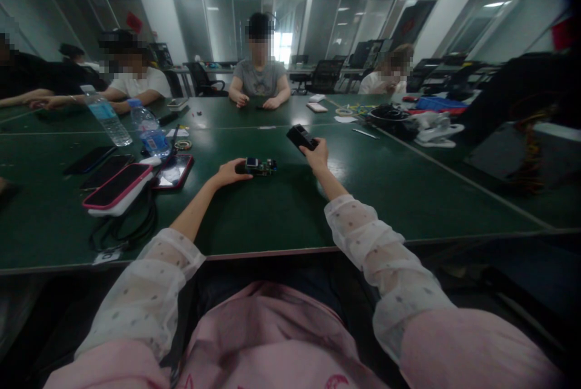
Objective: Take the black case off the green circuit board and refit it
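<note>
My left hand (231, 173) is closed around the left end of a small circuit board (261, 166) with a little screen on it, at the middle of the dark green table (281, 213). The board's left end is hidden by my fingers. To the right, my right hand (318, 154) grips a black rectangular case (299, 135), tilted and seemingly held just above the table. Board and case are apart from each other.
Left of my hands are phones (118, 186), a red-edged phone (175, 171) and two water bottles (149, 129). Coiled cables and a white device (438, 129) lie at the right. A person in grey (259, 77) sits opposite; others sit further along.
</note>
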Demonstrator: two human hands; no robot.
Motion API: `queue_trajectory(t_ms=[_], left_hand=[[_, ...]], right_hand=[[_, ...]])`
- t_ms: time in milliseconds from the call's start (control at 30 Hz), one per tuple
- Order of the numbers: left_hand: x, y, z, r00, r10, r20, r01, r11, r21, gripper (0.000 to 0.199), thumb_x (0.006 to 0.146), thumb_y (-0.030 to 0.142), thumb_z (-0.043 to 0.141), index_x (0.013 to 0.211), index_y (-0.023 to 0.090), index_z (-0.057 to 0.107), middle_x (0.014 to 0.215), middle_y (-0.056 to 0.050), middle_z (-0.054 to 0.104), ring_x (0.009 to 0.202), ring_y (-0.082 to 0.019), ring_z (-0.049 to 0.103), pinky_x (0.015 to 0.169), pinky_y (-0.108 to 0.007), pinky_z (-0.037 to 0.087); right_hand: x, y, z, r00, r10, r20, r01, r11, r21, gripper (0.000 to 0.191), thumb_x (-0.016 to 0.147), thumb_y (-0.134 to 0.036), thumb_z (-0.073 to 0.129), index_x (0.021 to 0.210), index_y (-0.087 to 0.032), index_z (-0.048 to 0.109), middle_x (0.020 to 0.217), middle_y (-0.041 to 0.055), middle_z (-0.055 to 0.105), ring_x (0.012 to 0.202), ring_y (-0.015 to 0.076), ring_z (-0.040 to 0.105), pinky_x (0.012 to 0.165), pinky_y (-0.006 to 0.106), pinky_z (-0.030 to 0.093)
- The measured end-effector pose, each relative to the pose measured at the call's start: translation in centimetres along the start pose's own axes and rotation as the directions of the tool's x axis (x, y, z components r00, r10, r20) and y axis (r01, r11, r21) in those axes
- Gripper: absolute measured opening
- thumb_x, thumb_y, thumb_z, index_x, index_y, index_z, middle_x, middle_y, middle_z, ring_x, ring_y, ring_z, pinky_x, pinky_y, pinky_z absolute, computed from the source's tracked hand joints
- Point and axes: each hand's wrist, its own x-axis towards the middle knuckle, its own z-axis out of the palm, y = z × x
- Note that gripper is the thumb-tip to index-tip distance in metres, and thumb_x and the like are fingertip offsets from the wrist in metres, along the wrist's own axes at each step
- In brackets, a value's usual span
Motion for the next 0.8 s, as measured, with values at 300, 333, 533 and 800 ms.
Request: queue_trajectory(t_ms=[300,333,533,800], left_hand=[[0.1,0.1,0.0,0.999,-0.031,-0.017,0.031,0.999,0.008,0.071,0.070,0.053,0.074,0.131,0.023,0.055,0.133,-0.009,0.061,0.125,-0.030,0.055,0.111,-0.047,0.037],[0.1,0.1,0.0,0.999,-0.035,-0.018,0.036,0.999,0.007,0.072,0.070,0.053,0.074,0.132,0.022,0.055,0.134,-0.009,0.061,0.125,-0.031,0.055,0.111,-0.048,0.037],[0.2,-0.2,0.1,0.998,-0.062,-0.018,0.062,0.998,-0.004,0.075,0.068,0.053,0.075,0.132,0.020,0.055,0.134,-0.010,0.061,0.125,-0.031,0.055,0.111,-0.046,0.038],[0.1,0.1,0.1,0.997,-0.067,-0.028,0.067,0.998,-0.004,0.078,0.067,0.053,0.076,0.134,0.018,0.053,0.135,-0.013,0.060,0.126,-0.032,0.054,0.112,-0.046,0.037]], right_hand=[[-3.2,-5.1,0.6,0.851,-0.368,0.375,0.204,0.889,0.409,0.067,0.063,-0.046,0.079,0.119,-0.018,0.054,0.107,0.0093,0.065,0.102,0.0273,0.063,0.093,0.045,0.050],[-3.7,-5.6,0.5,0.825,-0.394,0.404,0.215,0.881,0.420,0.067,0.063,-0.047,0.079,0.119,-0.018,0.054,0.107,0.0089,0.065,0.100,0.0270,0.063,0.092,0.045,0.050],[-5.2,-6.7,-0.1,0.727,-0.473,0.497,0.331,0.877,0.349,0.060,0.066,-0.044,0.078,0.117,-0.019,0.058,0.104,0.0074,0.065,0.093,0.0247,0.062,0.089,0.044,0.050],[-5.9,-7.0,-0.4,0.692,-0.503,0.518,0.414,0.864,0.286,0.057,0.067,-0.042,0.077,0.115,-0.018,0.058,0.105,0.0079,0.065,0.093,0.0253,0.062,0.087,0.043,0.050]])
